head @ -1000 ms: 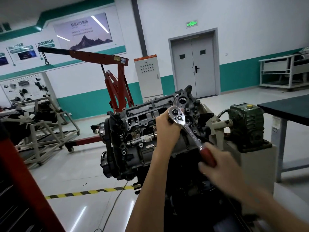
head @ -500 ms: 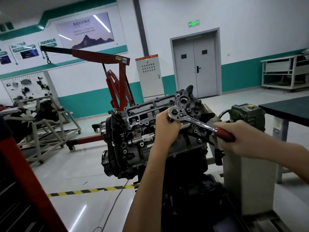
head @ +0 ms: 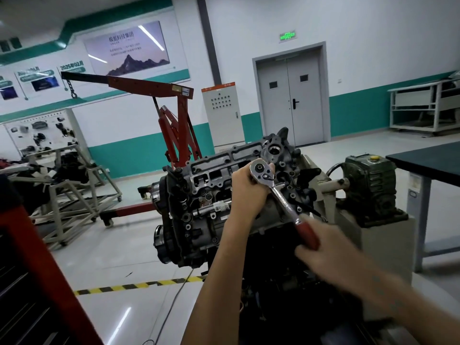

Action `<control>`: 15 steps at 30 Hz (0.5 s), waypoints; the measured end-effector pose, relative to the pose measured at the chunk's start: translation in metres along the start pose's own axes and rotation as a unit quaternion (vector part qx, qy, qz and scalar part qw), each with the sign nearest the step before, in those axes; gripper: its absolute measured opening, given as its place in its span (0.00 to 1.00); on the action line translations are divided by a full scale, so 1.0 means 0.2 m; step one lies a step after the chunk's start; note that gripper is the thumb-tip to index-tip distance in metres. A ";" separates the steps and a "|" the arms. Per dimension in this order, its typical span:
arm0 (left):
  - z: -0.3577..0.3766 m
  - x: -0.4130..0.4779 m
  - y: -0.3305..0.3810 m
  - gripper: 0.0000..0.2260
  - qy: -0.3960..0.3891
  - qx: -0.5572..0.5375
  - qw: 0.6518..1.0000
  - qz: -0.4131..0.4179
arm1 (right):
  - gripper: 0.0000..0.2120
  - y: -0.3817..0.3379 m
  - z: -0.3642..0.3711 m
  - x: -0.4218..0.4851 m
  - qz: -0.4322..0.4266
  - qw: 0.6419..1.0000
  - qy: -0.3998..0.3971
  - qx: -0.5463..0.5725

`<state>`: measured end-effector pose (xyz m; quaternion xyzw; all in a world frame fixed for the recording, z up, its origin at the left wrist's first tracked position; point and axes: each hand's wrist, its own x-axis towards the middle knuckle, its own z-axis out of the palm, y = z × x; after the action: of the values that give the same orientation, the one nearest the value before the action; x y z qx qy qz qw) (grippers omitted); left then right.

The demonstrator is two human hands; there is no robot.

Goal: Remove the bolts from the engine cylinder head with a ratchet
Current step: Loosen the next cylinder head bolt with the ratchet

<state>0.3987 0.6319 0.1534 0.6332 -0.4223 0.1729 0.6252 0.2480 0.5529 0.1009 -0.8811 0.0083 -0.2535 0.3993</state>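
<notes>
Engine cylinder head (head: 224, 175): mounted on a stand at the centre of the scene, tilted so that its grey machined face is turned up and toward the viewer; dark engine parts are seen below it.
Ratchet (head: 283, 200): chrome head set against the right end of the cylinder head face; the shaft runs down and to the right toward the near side and ends in a red grip.
Left hand (head: 249, 192): fingers are curled round the ratchet head from the left and behind, with fingertips showing past its upper edge.
Right hand (head: 331, 252): blurred; fingers are wrapped round the red grip at the near end of the ratchet.
Green gearbox (head: 368, 185): set on a pale pedestal just right of the engine and joined to it by a shaft; a yellow cap is on top.
Dark-topped bench (head: 428, 160): placed at the right edge, beyond the gearbox.
Red engine crane (head: 179, 125): stood behind the engine, its boom reaching left with a chain and hook hung from the tip.
Control cabinet (head: 221, 115): grey with an orange top strip, placed against the far wall.
Double door (head: 290, 100): grey, closed, in the far wall to the right of the cabinet, beneath a lit green sign.
Hazard tape (head: 139, 286): a yellow and black strip laid across the floor, near left of the engine.
Pale metal frames (head: 67, 195): stood at the left, carrying dark parts.
</notes>
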 end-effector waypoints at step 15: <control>0.04 -0.03 0.01 0.23 0.046 -0.024 0.999 0.005 | 0.10 -0.12 0.41 -0.02 0.046 0.973 0.132 0.185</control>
<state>0.3912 0.6257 0.1488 0.6070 -0.4003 0.1952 0.6582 0.2762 0.6271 0.0713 -0.7492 0.0544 -0.3458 0.5622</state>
